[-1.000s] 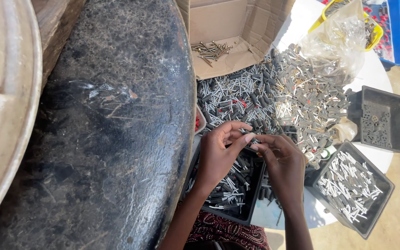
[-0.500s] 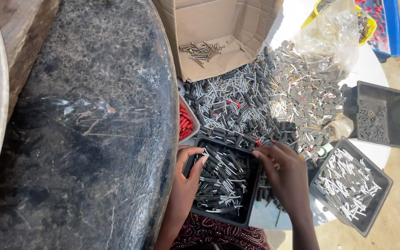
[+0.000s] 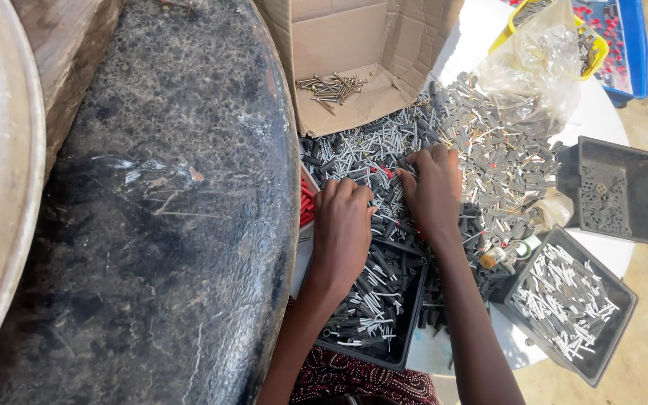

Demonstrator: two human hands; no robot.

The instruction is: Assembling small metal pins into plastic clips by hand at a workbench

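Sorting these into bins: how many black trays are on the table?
3. One tray lies under the hands, half full of dark pieces; one at lower right holds pale pieces; one at right is nearly bare. Others may hide under the pile.

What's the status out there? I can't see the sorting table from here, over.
Left hand and right hand both palm-down in the pile of grey plugs and screws. Grip hidden. Black tray beneath wrists, part full. Nothing blocking.
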